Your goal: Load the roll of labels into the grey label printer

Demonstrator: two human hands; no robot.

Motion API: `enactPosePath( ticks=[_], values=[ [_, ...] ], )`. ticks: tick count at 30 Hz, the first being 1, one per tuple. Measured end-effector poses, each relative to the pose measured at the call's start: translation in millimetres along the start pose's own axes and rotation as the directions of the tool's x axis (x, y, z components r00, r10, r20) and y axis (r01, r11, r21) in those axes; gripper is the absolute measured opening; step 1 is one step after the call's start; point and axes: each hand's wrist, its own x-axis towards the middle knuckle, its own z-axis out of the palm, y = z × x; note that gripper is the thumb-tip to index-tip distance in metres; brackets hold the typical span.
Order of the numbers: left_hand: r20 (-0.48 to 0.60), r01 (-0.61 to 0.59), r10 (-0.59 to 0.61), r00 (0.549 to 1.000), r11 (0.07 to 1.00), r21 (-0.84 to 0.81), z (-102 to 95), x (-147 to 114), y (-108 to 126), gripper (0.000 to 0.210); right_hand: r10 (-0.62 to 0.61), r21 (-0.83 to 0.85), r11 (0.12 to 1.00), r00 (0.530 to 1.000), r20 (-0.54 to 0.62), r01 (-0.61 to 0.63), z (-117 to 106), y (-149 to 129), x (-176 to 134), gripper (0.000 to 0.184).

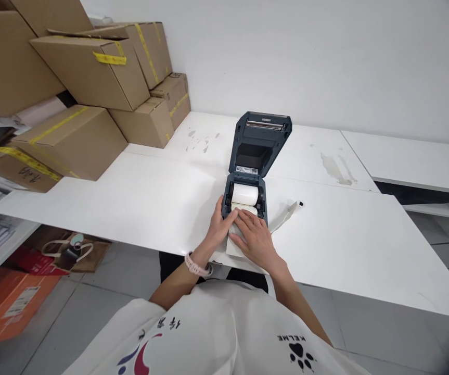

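A dark blue-grey label printer (263,146) stands on the white table with its lid raised. Inside it sits a white label roll (245,195), and its label strip (235,247) runs out over the front toward me. My left hand (221,224) grips the printer's left side, the thumb reaching over onto the strip. Across the strip at the printer's front lies my right hand (256,237), fairly flat with fingers stretched out. The hands touch or nearly touch at the thumb and fingers. Part of the printer's front is hidden beneath them.
Right of the printer, a small core with a curled paper strip (289,214) lies on the white table (349,234). Cardboard boxes (91,67) with yellow tape are stacked at the left. A white wall (306,57) rises behind. An orange box (13,307) is below left.
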Motion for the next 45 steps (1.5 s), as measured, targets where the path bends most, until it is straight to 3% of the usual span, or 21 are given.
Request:
enactPosePath(
  ticks=[2, 4, 5, 7, 8, 9, 11, 13, 16, 18, 22, 23, 25, 28, 32, 35, 42, 45],
  values=[
    [0.047, 0.048, -0.047, 0.998, 0.998, -0.028, -1.9, -21.3, -5.3, 0.085, 0.02, 0.204, 0.979, 1.0, 0.009, -0.021, -9.0, 7.0, 0.7, 0.04],
    [0.084, 0.077, -0.073, 0.994, 0.996, -0.048, -4.5, -33.0, -9.5, 0.092, 0.129, 0.403, 0.911, 0.989, -0.078, -0.088, -25.0, 19.7, 8.3, 0.035],
    [0.095, 0.078, -0.073, 0.993, 0.996, -0.052, -5.7, -35.2, -10.8, 0.093, 0.219, 0.457, 0.882, 0.96, -0.173, -0.119, -35.3, 28.1, 16.1, 0.035],
    [0.098, 0.061, -0.057, 0.994, 0.997, -0.04, -7.4, -34.4, -11.5, 0.094, 0.37, 0.456, 0.876, 0.829, -0.419, -0.161, -58.6, 47.8, 40.5, 0.043],
    [0.094, 0.05, -0.048, 0.994, 0.998, -0.024, -7.8, -32.6, -11.2, 0.093, 0.372, 0.417, 0.896, 0.773, -0.513, -0.155, -70.5, 58.4, 56.7, 0.052],
    [0.09, 0.042, -0.042, 0.995, 0.999, -0.008, -7.8, -30.8, -10.6, 0.093, 0.355, 0.392, 0.909, 0.753, -0.554, -0.14, -82.0, 69.1, 74.8, 0.06],
    [0.085, 0.036, -0.037, 0.996, 0.999, 0.012, -7.4, -28.3, -9.7, 0.094, 0.317, 0.414, 0.907, 0.776, -0.546, -0.079, -101.5, 88.3, 112.1, 0.067],
    [0.089, 0.042, -0.042, 0.995, 0.999, 0.011, -7.2, -28.2, -9.4, 0.095, 0.281, 0.493, 0.87, 0.846, -0.453, -0.025, -114.8, 101.3, 143.0, 0.071],
    [0.106, 0.069, -0.068, 0.992, 0.998, -0.004, -9.5, -30.7, -9.7, 0.101, 0.264, 0.596, 0.803, 0.889, -0.374, 0.013, -121.3, 103.6, 159.4, 0.072],
    [0.115, 0.113, -0.11, 0.987, 0.993, -0.017, -13.4, -32.9, -7.9, 0.104, 0.283, 0.619, 0.783, 0.85, -0.444, 0.062, -117.8, 93.0, 145.8, 0.067],
    [0.033, 0.093, -0.09, 0.995, 0.992, -0.086, -24.0, -36.1, 7.4, 0.087, 0.285, 0.531, 0.832, 0.696, -0.659, 0.163, -93.3, 51.7, 80.2, 0.047],
    [-0.005, 0.049, -0.05, 0.999, 0.994, -0.098, -25.7, -36.2, 13.2, 0.083, 0.279, 0.5, 0.855, 0.693, -0.665, 0.135, -83.2, 40.5, 62.1, 0.042],
    [-0.059, -0.041, 0.036, 0.998, 0.995, -0.09, -26.2, -35.4, 24.4, 0.079, 0.257, 0.436, 0.898, 0.744, -0.617, 0.051, -58.6, 21.7, 30.6, 0.031],
    [-0.062, -0.089, 0.085, 0.994, 0.994, -0.059, -18.6, -31.9, 31.2, 0.079, 0.165, 0.268, 0.964, 0.796, -0.582, -0.003, -17.5, 6.5, 1.1, 0.026],
    [0.008, 0.032, -0.032, 0.999, 0.993, -0.116, -3.4, -24.3, 16.2, 0.084, 0.095, 0.145, 0.989, 0.754, -0.65, 0.0, 21.1, 3.9, -10.7, 0.043],
    [0.013, 0.048, -0.047, 0.999, 0.987, -0.153, 0.3, -20.5, -1.2, 0.085, 0.099, 0.157, 0.988, 0.73, -0.676, 0.011, 31.4, 6.2, -13.2, 0.047],
    [-0.025, -0.116, 0.114, 0.993, 0.991, -0.065, -3.7, -20.0, -23.1, 0.088, 0.088, 0.154, 0.988, 0.767, -0.636, 0.015, 36.3, 11.1, -22.9, 0.048],
    [-0.056, -0.186, 0.185, 0.981, 0.983, -0.006, -1.7, -16.5, -25.2, 0.09, 0.081, 0.143, 0.99, 0.742, -0.665, 0.02, 41.0, 14.1, -21.9, 0.047]
  ],
)
